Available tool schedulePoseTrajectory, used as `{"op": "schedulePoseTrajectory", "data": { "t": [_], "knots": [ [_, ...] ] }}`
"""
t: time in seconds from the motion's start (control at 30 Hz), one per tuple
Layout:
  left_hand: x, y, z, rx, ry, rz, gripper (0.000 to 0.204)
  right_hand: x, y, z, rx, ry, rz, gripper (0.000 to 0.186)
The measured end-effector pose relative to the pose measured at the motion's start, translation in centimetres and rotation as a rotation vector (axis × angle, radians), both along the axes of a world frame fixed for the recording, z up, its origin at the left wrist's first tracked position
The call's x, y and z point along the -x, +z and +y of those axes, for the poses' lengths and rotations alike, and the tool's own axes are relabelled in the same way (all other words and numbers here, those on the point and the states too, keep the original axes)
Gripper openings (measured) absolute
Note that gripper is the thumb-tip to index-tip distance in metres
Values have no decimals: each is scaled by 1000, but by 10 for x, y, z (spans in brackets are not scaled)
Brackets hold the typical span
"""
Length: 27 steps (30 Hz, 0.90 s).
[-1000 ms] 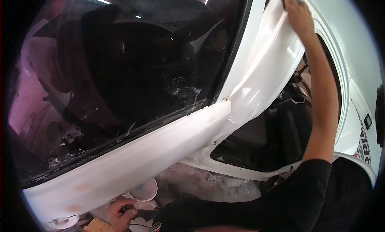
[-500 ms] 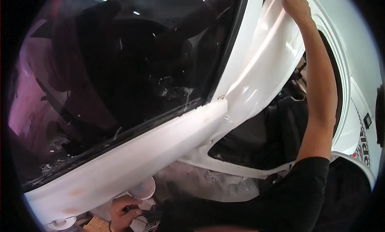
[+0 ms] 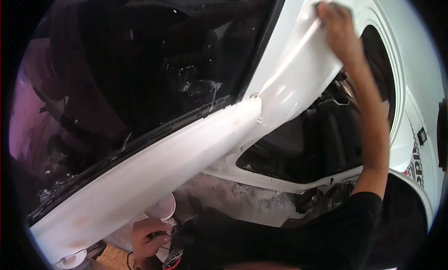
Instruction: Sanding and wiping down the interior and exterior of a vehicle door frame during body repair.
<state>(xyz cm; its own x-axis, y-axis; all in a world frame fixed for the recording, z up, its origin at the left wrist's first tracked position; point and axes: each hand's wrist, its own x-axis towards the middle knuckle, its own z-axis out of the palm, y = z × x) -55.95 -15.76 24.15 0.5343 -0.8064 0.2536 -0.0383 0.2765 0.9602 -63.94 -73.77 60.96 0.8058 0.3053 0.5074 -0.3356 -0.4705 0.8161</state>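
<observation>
My right hand (image 3: 337, 30) is pressed on the glossy white car pillar (image 3: 291, 83), its fingers bent over a small dark piece that shows only at the edge of the fingers. Motion blurs that hand a little, so the kind of piece cannot be told. Low on the left, my left hand (image 3: 148, 237) hangs below the white body panel (image 3: 154, 160) with its fingers curled. Whatever it may hold is hidden. A pale round tub (image 3: 163, 207) is just beyond it.
Dark window glass (image 3: 140, 83) dotted with white residue fills the left. Under my right arm lies an open door frame (image 3: 280, 183) with a dark interior. A white roll-shaped object (image 3: 72, 259) and a tan board (image 3: 114, 258) are at the lower left.
My right hand has slid down the pillar toward me, and its elbow has dropped. The left hand stays low and curled. The whole view has shifted slightly.
</observation>
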Motion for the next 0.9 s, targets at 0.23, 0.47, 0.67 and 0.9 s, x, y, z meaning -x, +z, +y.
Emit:
{"op": "schedulePoseTrajectory", "data": {
  "t": [0.23,0.47,0.67,0.9],
  "knots": [
    [-1,7,10,13,-98,-27,31,32,-114,60,-57,-5,315,52],
    [9,-2,12,-63,-116,0,32,-9,20,14,65,-258,-5,45],
    [8,7,21,-11,-36,-3,30,27,-128,89,-26,13,202,44],
    [2,29,2,-159,-37,23,30,-39,75,-12,48,-266,-266,43]
  ]
}}
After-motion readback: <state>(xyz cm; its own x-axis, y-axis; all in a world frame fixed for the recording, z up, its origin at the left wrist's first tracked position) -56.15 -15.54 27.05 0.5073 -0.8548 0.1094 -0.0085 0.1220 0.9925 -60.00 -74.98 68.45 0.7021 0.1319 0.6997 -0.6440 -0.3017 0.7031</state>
